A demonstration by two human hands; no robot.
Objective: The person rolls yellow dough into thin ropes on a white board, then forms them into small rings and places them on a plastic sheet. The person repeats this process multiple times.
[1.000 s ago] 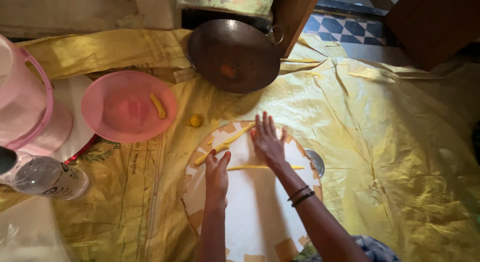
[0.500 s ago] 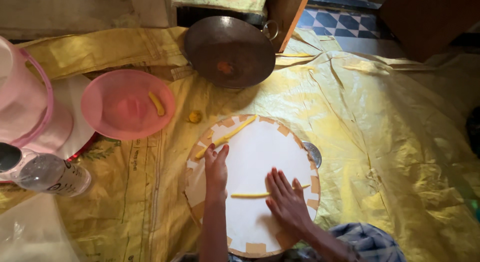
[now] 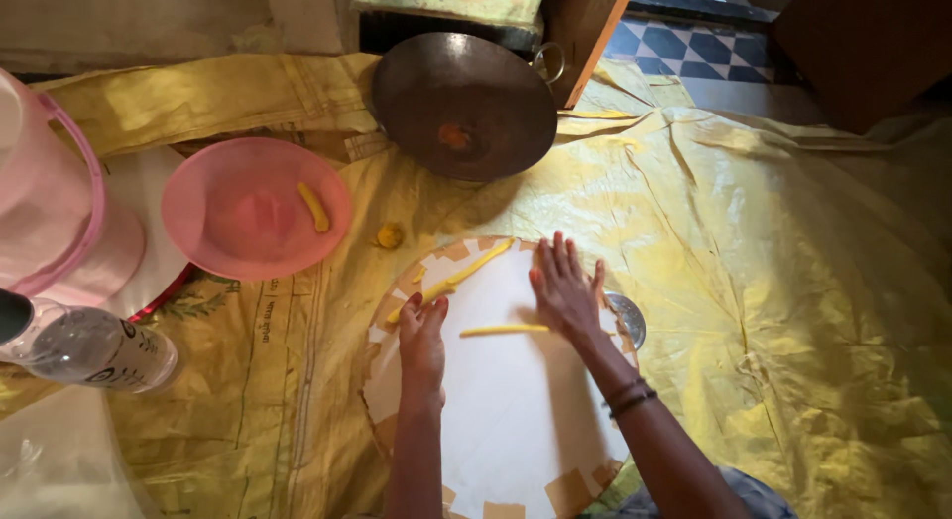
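Observation:
A round white board with a tan checked rim lies on yellow sheeting. My right hand lies flat on it, fingers spread, palm over one end of a thin yellow dough strip. My left hand rests on the board's left side, fingertips at the lower end of a longer yellow dough strip that runs along the rim. Both hands press down and grip nothing.
A dark metal wok sits beyond the board. A pink bowl holding one yellow piece stands at left, a small yellow dough lump beside it. A plastic bottle and a pink jug lie far left. A steel lid peeks from under the board.
My right hand slid back toward me over the short strip, then forward again to the far side of the board. My left hand stayed near the board's left rim.

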